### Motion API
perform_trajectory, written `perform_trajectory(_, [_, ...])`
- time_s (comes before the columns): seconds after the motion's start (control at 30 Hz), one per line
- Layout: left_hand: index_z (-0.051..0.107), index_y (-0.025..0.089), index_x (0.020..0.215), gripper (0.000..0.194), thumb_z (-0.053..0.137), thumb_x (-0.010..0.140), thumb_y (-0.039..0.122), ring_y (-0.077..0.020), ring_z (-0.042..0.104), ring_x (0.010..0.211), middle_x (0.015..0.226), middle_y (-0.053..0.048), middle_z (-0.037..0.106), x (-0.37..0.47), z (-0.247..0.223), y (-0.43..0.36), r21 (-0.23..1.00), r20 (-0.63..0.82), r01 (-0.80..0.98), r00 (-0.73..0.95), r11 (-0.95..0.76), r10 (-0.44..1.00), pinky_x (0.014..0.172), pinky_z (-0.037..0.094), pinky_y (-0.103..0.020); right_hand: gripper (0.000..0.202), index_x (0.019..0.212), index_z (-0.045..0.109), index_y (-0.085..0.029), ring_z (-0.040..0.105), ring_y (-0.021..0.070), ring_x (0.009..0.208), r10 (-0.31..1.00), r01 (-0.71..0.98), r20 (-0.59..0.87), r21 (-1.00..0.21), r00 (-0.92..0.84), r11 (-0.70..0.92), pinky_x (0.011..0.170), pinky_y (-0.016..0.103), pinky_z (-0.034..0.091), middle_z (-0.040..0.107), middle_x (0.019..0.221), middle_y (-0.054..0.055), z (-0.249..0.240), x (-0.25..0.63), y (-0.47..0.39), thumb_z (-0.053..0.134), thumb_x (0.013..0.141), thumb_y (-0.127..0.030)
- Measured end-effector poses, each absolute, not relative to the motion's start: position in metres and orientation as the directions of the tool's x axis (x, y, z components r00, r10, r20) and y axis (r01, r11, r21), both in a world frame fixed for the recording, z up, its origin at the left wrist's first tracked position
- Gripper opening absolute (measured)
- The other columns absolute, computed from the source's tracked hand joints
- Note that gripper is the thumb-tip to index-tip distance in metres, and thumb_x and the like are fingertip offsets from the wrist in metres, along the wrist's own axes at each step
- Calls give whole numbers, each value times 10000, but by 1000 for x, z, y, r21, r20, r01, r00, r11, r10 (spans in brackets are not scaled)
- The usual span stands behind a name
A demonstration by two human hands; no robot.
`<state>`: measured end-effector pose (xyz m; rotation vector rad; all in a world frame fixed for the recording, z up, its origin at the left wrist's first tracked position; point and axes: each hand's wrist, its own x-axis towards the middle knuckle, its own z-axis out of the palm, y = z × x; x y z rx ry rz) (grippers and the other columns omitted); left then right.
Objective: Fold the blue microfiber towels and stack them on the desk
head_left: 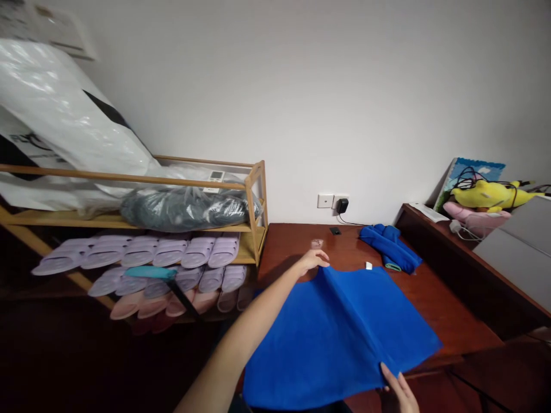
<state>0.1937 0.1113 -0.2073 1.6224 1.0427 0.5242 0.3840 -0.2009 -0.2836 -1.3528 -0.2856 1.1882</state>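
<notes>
A blue cloth (pixel 310 338) lies spread over the front of the reddish-brown table (pixel 293 246), part of it hanging past the near edge. At its far edge, my left hand (pixel 313 261) pinches the fabric between thumb and fingers. My right hand (pixel 399 390) grips the near edge, toward the right. Between the two hands a raised fold runs diagonally across the cloth. Beyond it, at the back right, a rolled blue cloth bundle (pixel 390 246) rests on the table. A small white object (pixel 368 265) sits just past the cloth's far edge.
On the left stands a wooden rack (pixel 253 195) with rows of lilac slippers (pixel 161 251) and plastic-wrapped items. A black plug (pixel 342 205) is in the wall socket. To the right, a raised ledge (pixel 430 246) bears a yellow plush toy (pixel 486 195) and cables.
</notes>
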Motion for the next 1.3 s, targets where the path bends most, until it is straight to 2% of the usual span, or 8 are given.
perform_trajectory(0.17, [718,148,854,287,757,629,323,-186,647,792,805,-46,720,140,-163,95,987,-64,162,497,-21,865,755,469,-306,451,897,588,-268,607,149,611,814,-487,-275,-873,512,12,533,236,479,630,664,-56,-236,387,-188,828,539,-399])
perform_trajectory(0.27, [735,149,813,309,786,554,309,-191,650,799,781,-50,732,115,-135,82,996,8,80,463,-50,886,807,454,-312,698,1202,527,-283,534,104,494,828,-442,-219,-896,516,39,476,198,434,565,563,-91,-203,387,-177,824,574,-350])
perform_trajectory(0.33, [741,151,804,319,798,528,300,-195,653,807,784,-54,738,100,-118,73,997,49,40,432,-73,900,834,450,-322,796,1285,476,-302,511,80,481,835,-427,-176,-901,522,77,469,168,416,554,554,-104,-184,388,-169,829,571,-315])
perform_trajectory(0.47, [743,144,803,344,818,509,305,-200,662,800,783,-63,743,76,-88,53,993,110,-12,357,-113,928,863,455,-345,536,1019,672,-198,576,98,621,844,-408,-129,-906,521,113,551,169,463,663,718,-21,-155,392,-148,846,523,-302])
perform_trajectory(0.57, [742,131,812,381,837,499,326,-205,667,793,794,-78,745,60,-68,38,988,155,-31,298,-152,942,867,467,-365,438,877,710,-162,575,111,657,830,-371,-92,-917,550,144,549,182,463,688,803,22,-139,396,-130,861,488,-292])
perform_trajectory(0.8, [740,124,841,441,849,504,388,-236,678,847,841,-90,747,32,-34,3,958,286,-31,139,-284,948,873,493,-388,439,829,720,-137,494,83,554,805,-239,35,-947,592,217,471,202,406,654,709,12,-98,394,-110,878,448,-289])
perform_trajectory(1.0, [736,129,869,446,828,535,412,-244,680,873,860,-78,749,17,-18,-23,935,355,5,64,-356,933,863,511,-373,496,903,716,-143,549,100,597,832,-252,38,-945,554,211,529,209,447,662,721,23,-75,388,-111,875,469,-325])
perform_trajectory(1.3, [746,136,815,328,793,587,366,-250,699,783,774,-62,751,2,0,-50,876,360,259,209,-407,909,753,545,-328,590,1008,709,-145,610,174,717,846,236,298,-949,443,211,591,257,488,683,780,50,-52,395,-114,823,534,-476])
